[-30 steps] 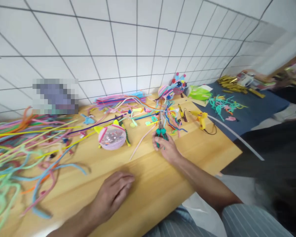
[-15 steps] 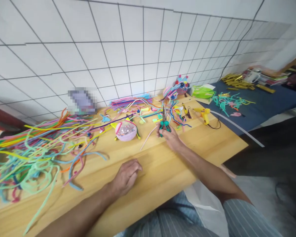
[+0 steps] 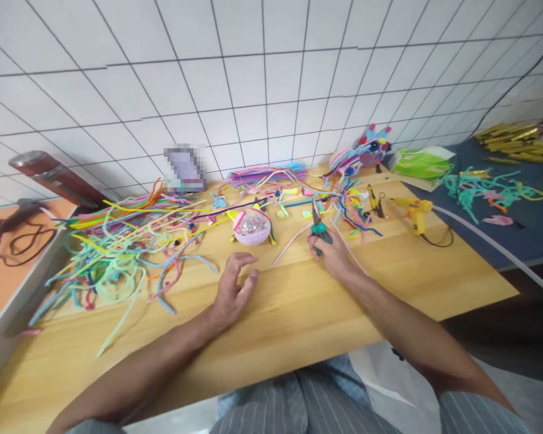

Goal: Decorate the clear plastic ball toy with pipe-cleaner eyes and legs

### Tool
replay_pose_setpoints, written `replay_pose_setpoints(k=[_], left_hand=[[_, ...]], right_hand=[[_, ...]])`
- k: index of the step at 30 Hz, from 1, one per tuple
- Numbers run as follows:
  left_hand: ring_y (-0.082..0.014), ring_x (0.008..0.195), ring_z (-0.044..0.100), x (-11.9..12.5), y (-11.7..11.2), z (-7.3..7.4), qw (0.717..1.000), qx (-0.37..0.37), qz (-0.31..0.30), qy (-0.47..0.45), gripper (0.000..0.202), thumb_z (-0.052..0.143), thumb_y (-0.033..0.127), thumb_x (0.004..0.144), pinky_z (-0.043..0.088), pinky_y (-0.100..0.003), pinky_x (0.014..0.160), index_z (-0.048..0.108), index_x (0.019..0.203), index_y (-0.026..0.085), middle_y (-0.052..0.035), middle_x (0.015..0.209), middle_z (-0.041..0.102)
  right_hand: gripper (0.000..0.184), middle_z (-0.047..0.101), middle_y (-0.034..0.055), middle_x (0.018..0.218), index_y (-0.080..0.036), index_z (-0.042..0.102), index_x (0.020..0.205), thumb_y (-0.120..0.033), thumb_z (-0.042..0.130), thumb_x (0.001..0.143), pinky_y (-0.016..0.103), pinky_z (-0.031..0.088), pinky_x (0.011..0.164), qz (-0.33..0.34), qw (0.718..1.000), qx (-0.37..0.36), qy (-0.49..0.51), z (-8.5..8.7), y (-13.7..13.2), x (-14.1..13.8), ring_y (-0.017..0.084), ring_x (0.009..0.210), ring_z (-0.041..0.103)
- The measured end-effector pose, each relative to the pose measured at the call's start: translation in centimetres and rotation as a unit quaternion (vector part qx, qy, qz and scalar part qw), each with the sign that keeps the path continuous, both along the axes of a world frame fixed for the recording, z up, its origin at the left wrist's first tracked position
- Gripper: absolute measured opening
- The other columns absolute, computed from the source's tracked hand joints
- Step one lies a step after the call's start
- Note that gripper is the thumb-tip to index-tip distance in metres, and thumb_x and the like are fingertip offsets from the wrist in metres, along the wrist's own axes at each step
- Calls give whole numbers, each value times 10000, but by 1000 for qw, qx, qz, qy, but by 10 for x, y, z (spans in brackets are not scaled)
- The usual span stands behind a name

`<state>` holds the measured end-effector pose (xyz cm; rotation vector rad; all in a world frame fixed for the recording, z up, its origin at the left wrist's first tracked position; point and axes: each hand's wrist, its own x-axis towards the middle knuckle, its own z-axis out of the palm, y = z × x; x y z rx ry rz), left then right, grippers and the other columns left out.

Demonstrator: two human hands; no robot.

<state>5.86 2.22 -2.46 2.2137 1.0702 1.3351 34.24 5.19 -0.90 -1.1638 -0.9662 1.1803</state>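
My right hand point(image 3: 335, 254) is wrapped round the green and black handles of a pair of pliers point(image 3: 319, 229), whose jaws point away from me toward the wall. A thin pink pipe cleaner point(image 3: 291, 245) lies on the table just left of that hand. My left hand point(image 3: 235, 289) is held over the table, thumb and fingers apart and nothing between them. Beyond it sits a round pink craft piece point(image 3: 252, 228), with glittery bits on top and yellow and black parts at its sides.
Tangled pipe cleaners point(image 3: 117, 265) cover the left of the wooden table point(image 3: 271, 319). A yellow glue gun point(image 3: 416, 214) stands at the right with its cord. Along the tiled wall are a pipe-cleaner bundle point(image 3: 266, 173) and a blurred-out device point(image 3: 185, 169). A dark red flask point(image 3: 58, 178) leans at far left.
The view has swung left, bringing the flask in. My left hand has gone from loosely curled to fingers and thumb apart. My right hand still grips the pliers, nearly in place.
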Motion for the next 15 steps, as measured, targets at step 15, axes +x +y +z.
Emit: replay_pose_setpoints(k=[15], left_hand=[[-401,1580,415,-7,94,5,990,-24,126,55,954,838,624,854,348,-612,1316,392,1584,202,-224,1649,440]], right_hand=[[225,635,-35,795,-233,688,947,-400,729,803,270,448,696,50,989,52,-130,-16,4,-2,142,723,539]])
